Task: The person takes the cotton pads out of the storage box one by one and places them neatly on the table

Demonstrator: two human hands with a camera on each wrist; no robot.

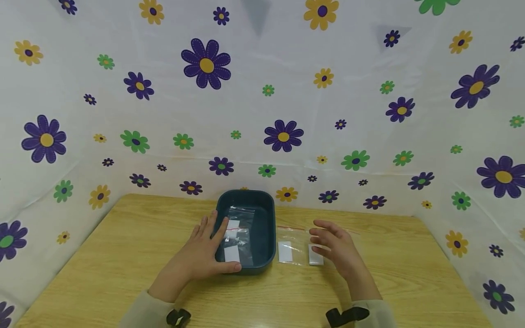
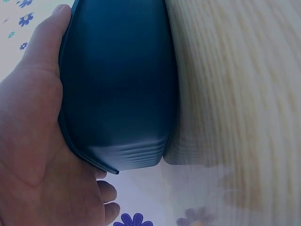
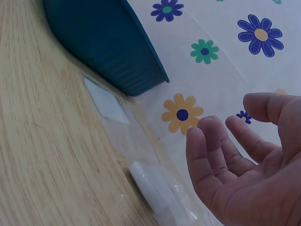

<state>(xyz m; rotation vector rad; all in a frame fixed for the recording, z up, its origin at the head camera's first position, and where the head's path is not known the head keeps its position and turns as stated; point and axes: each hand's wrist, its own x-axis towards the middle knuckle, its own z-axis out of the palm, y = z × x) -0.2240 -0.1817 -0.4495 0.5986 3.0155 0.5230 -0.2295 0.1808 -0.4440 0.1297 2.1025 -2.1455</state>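
Observation:
A dark blue-green plastic bin [image 1: 268, 228] stands on the table, holding clear zip bags with white cards inside. My left hand [image 1: 198, 257] rests along the bin's left side, fingers spread and thumb across the near rim. The left wrist view shows the bin's outer wall [image 2: 120, 84] beside the palm. To the bin's right lies a clear zip bag with a red seal line and a white card [image 1: 285, 252]. Next to it is another bag with a white card [image 1: 316, 255], partly hidden by my right hand [image 1: 338, 246]. That hand hovers above it, fingers loosely bent with nothing between them.
The wooden table [image 1: 393, 273] meets a white flower-print cloth [image 1: 246, 105] close behind the bin. The cloth also rises along both sides. Dark straps [image 1: 347, 316] sit on both sleeves.

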